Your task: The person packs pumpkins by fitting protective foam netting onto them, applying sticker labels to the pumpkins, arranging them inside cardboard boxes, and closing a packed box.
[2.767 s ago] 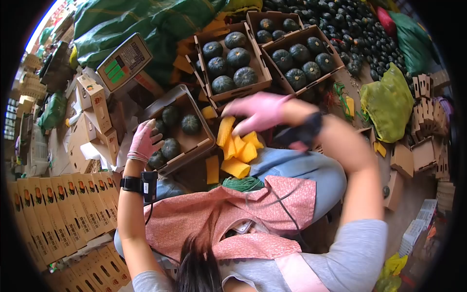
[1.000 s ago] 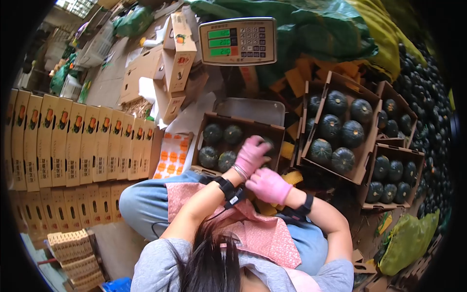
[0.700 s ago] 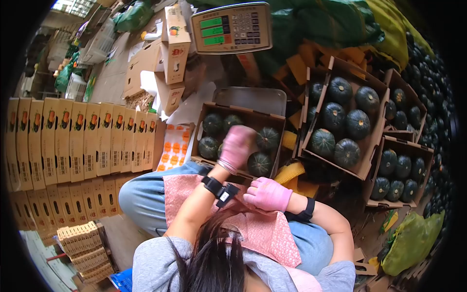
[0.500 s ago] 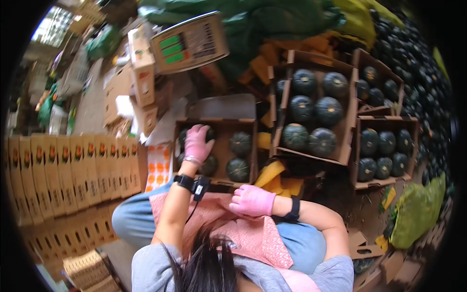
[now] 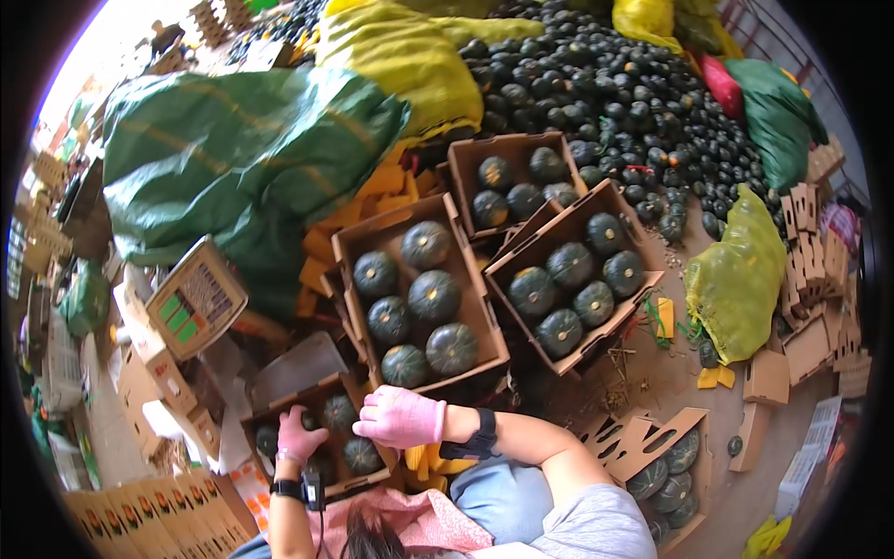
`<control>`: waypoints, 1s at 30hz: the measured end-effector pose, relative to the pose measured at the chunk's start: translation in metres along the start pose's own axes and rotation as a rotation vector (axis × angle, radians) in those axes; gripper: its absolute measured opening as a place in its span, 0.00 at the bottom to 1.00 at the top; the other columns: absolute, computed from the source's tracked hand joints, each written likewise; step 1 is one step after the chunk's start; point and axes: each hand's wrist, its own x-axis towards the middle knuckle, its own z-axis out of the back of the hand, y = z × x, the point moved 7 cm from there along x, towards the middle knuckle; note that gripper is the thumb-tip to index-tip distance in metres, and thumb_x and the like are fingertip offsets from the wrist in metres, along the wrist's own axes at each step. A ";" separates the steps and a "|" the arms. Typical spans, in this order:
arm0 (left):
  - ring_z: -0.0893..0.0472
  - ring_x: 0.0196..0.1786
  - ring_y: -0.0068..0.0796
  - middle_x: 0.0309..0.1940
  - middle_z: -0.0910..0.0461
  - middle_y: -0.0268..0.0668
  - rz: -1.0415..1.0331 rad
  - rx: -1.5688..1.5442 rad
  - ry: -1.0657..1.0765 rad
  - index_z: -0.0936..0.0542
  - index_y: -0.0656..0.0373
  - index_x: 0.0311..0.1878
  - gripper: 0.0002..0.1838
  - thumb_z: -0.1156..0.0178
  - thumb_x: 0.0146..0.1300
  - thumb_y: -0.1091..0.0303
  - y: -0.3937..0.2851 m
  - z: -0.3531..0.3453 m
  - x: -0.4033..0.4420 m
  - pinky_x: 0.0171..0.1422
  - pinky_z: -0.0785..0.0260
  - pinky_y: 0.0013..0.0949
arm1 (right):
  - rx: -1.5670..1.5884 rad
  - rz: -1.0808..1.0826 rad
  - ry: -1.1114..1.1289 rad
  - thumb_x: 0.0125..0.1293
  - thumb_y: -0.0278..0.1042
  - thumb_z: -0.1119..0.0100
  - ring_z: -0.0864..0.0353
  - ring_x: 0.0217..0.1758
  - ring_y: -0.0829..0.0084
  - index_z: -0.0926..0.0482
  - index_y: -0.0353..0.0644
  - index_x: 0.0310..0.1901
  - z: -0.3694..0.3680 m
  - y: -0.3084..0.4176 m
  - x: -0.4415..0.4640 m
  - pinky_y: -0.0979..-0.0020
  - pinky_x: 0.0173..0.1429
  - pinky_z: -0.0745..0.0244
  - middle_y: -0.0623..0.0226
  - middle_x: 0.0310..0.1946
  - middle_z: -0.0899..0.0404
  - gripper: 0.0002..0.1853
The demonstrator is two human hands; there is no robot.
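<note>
My left hand (image 5: 300, 434), in a pink glove, lies over the left part of a low cardboard box (image 5: 368, 480), thumb held away from the fingers. Dark green squashes sit around it; one squash (image 5: 362, 456) is at the right side of this box. My right hand (image 5: 400, 417), also gloved in pink, is raised above the box's right edge. Its fingers are curled, and their tips are hidden. Just beyond it stands a larger box (image 5: 494, 349) with several squashes in two columns.
Two more filled boxes, a near one (image 5: 596, 349) and a far one (image 5: 461, 172), stand ahead right. Behind lies a big squash heap (image 5: 596, 88). A green sheet (image 5: 233, 158) covers things at left. A yellow net sack (image 5: 740, 279) and a squash carton (image 5: 698, 484) are at right.
The view has swung right and upward, showing the squash heap and right side. My right hand has risen from the apron to the box's right edge. My left hand stays over the box.
</note>
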 end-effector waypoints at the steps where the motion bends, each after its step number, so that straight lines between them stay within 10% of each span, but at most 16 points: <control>1: 0.25 0.49 0.48 0.46 0.28 0.50 -0.061 -0.056 -0.052 0.27 0.55 0.53 0.36 0.29 0.35 0.60 -0.005 0.002 0.002 0.55 0.29 0.42 | 0.030 -0.032 -0.041 0.51 0.35 0.40 0.25 0.33 0.65 0.26 0.46 0.33 0.004 -0.007 0.000 0.65 0.36 0.29 0.67 0.25 0.28 0.08; 3: 0.23 0.40 0.29 0.37 0.25 0.37 0.015 -0.490 0.041 0.28 0.56 0.51 0.28 0.31 0.43 0.68 -0.032 0.009 0.000 0.45 0.27 0.30 | 0.120 -0.144 0.001 0.54 0.33 0.39 0.22 0.36 0.60 0.25 0.43 0.44 0.005 -0.021 -0.002 0.62 0.39 0.26 0.62 0.31 0.25 0.15; 7: 0.24 0.39 0.22 0.37 0.25 0.33 -0.133 -1.187 0.007 0.29 0.53 0.52 0.19 0.40 0.56 0.74 -0.099 0.026 -0.011 0.42 0.27 0.26 | 0.590 -0.419 -0.045 0.56 0.39 0.35 0.23 0.48 0.49 0.40 0.40 0.65 0.018 -0.041 -0.003 0.58 0.53 0.26 0.49 0.47 0.26 0.37; 10: 0.24 0.45 0.28 0.49 0.28 0.38 -0.195 -1.498 0.126 0.37 0.51 0.61 0.21 0.46 0.68 0.59 -0.169 0.021 -0.032 0.51 0.27 0.29 | 0.582 -0.465 -0.205 0.54 0.44 0.32 0.24 0.51 0.49 0.40 0.40 0.65 0.041 -0.052 0.003 0.57 0.55 0.27 0.46 0.52 0.30 0.40; 12: 0.25 0.52 0.33 0.53 0.29 0.38 -0.287 -1.039 0.107 0.44 0.50 0.66 0.32 0.49 0.68 0.43 -0.197 0.014 -0.040 0.59 0.30 0.33 | 0.510 -0.622 -0.116 0.49 0.48 0.30 0.24 0.52 0.49 0.37 0.38 0.62 0.072 -0.055 0.004 0.57 0.57 0.27 0.45 0.53 0.31 0.41; 14: 0.35 0.64 0.35 0.63 0.37 0.39 -0.155 -1.553 0.286 0.49 0.47 0.70 0.39 0.45 0.64 0.41 -0.208 -0.021 -0.034 0.68 0.40 0.40 | 0.503 -0.678 -0.156 0.49 0.43 0.33 0.25 0.53 0.45 0.36 0.40 0.58 0.106 -0.058 -0.004 0.57 0.59 0.29 0.45 0.52 0.30 0.36; 17: 0.36 0.66 0.38 0.67 0.40 0.41 -0.710 -1.323 0.587 0.49 0.46 0.72 0.43 0.38 0.60 0.45 -0.257 0.030 -0.057 0.67 0.40 0.45 | 0.407 -0.563 -0.117 0.47 0.42 0.33 0.24 0.51 0.48 0.31 0.40 0.54 0.161 -0.071 -0.013 0.58 0.58 0.28 0.47 0.45 0.26 0.32; 21: 0.27 0.52 0.25 0.48 0.25 0.36 -0.453 -0.733 0.204 0.30 0.57 0.60 0.27 0.38 0.62 0.53 -0.212 0.069 -0.012 0.57 0.32 0.34 | 0.085 -0.651 -0.045 0.42 0.44 0.33 0.23 0.48 0.51 0.26 0.46 0.52 0.245 -0.110 -0.019 0.58 0.56 0.27 0.50 0.43 0.25 0.31; 26: 0.24 0.49 0.51 0.46 0.23 0.49 -0.401 -0.029 -0.112 0.25 0.59 0.51 0.24 0.36 0.56 0.54 -0.118 0.080 0.068 0.55 0.31 0.44 | -0.580 -0.895 -0.158 0.40 0.41 0.30 0.22 0.46 0.54 0.23 0.47 0.51 0.377 -0.196 0.000 0.61 0.54 0.26 0.54 0.41 0.22 0.31; 30: 0.27 0.55 0.56 0.51 0.26 0.56 0.008 0.436 0.081 0.29 0.59 0.59 0.38 0.36 0.49 0.43 -0.030 0.035 0.134 0.62 0.34 0.46 | -0.660 -1.070 -0.140 0.41 0.40 0.29 0.20 0.44 0.56 0.23 0.45 0.50 0.413 -0.294 0.046 0.62 0.52 0.25 0.50 0.42 0.20 0.30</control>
